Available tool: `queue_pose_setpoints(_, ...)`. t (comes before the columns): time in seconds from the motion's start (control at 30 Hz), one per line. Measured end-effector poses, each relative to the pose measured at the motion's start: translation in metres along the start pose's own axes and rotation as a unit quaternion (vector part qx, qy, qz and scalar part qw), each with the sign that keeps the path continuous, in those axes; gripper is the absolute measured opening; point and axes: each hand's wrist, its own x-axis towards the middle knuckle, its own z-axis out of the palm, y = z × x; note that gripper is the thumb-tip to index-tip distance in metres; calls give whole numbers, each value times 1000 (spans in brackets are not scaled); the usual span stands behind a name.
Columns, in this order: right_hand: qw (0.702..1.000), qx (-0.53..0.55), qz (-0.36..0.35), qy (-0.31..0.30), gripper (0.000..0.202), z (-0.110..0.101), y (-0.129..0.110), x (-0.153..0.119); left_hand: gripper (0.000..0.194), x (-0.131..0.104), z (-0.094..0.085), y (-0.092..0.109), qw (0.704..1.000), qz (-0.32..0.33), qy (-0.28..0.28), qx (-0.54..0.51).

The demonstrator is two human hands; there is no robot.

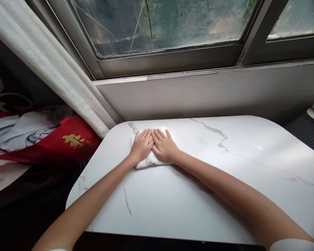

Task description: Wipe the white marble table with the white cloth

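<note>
A folded white cloth (148, 161) lies on the white, grey-veined tabletop (199, 205), toward its far left part. My left hand (141, 145) rests flat on the cloth, fingers stretched out and pointing away from me. Beside it, my right hand (164, 145) presses flat on the same cloth, its fingers also extended. The two hands touch along their inner edges. Much of the cloth is hidden beneath them, with its near edge and left side showing.
Beyond the table stand a low wall (188, 96) and a metal-framed window (170, 61). A pale curtain (54, 66) hangs at the left. Below it, a red bag (81, 139) holds grey clothes (23, 129). A dark ribbed surface (307, 130) with a white item lies at the right.
</note>
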Motion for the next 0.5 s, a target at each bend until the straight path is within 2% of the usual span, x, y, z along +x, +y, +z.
queue_pose_setpoints(0.13,1000,-15,23,2,58,1,38,40,48,58,8,-5,1000,-14,7,-1)
queue_pose_setpoints(0.27,999,-22,36,-3,56,-2,69,60,46,95,15,1,1000,-16,24,1)
queue_pose_setpoints(0.37,999,-24,45,9,55,-2,79,63,45,105,17,6,999,-11,33,5)
queue_pose_setpoints(0.5,998,-28,46,14,55,-3,75,55,47,97,17,10,999,-21,28,18)
